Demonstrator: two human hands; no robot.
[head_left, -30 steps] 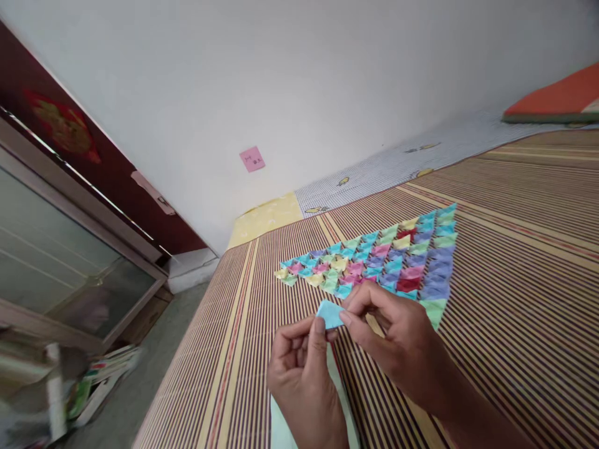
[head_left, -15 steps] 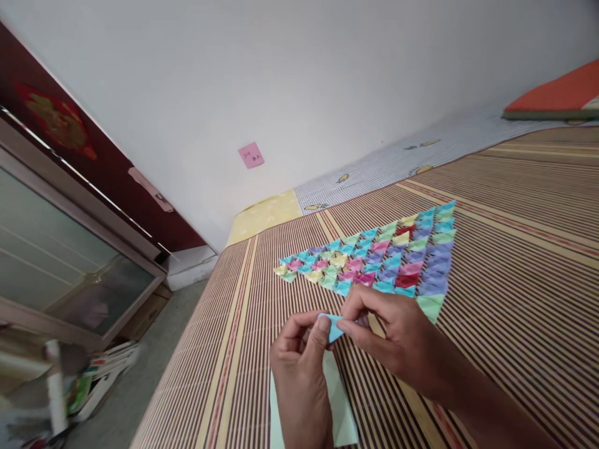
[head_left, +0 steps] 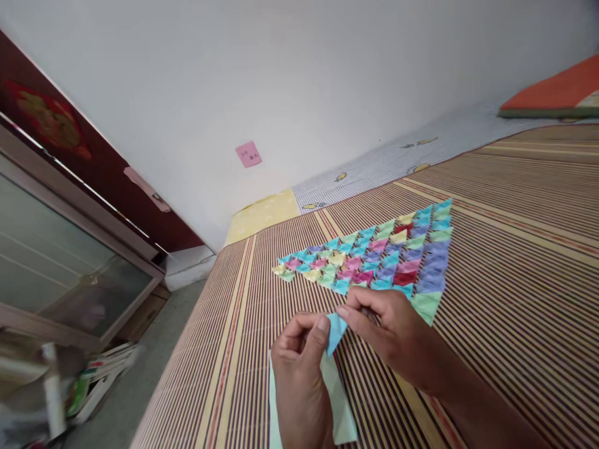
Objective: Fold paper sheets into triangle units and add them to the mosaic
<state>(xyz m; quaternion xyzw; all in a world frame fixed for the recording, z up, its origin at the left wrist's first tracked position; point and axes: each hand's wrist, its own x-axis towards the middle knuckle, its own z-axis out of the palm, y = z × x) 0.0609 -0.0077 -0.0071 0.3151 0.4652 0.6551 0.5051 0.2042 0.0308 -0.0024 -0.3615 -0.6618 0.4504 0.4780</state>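
A small piece of folded blue paper (head_left: pixel 334 335) is held between both hands above the striped mat. My left hand (head_left: pixel 303 365) pinches its left side, thumb on top. At its upper right corner, the thumb and fingers of my right hand (head_left: pixel 381 324) grip the paper. Beneath my left hand lies a pale green paper sheet (head_left: pixel 344 411), partly covered. Just beyond my hands, many small folded paper pieces (head_left: pixel 374 255) in blue, green, pink, purple, yellow and red lie in rows that form a triangle.
The striped mat (head_left: pixel 515 280) covers the bed. A white wall (head_left: pixel 327 81) with a pink note (head_left: pixel 248 154) rises behind it. An orange folded item (head_left: pixel 552 87) lies at the far right. To the left are a glass-paned door (head_left: pixel 70 249) and cluttered items (head_left: pixel 88 380) on the floor.
The blue paper has turned in my fingers, its lower tip now hanging further down. My right hand has shifted slightly left. The view has moved a little.
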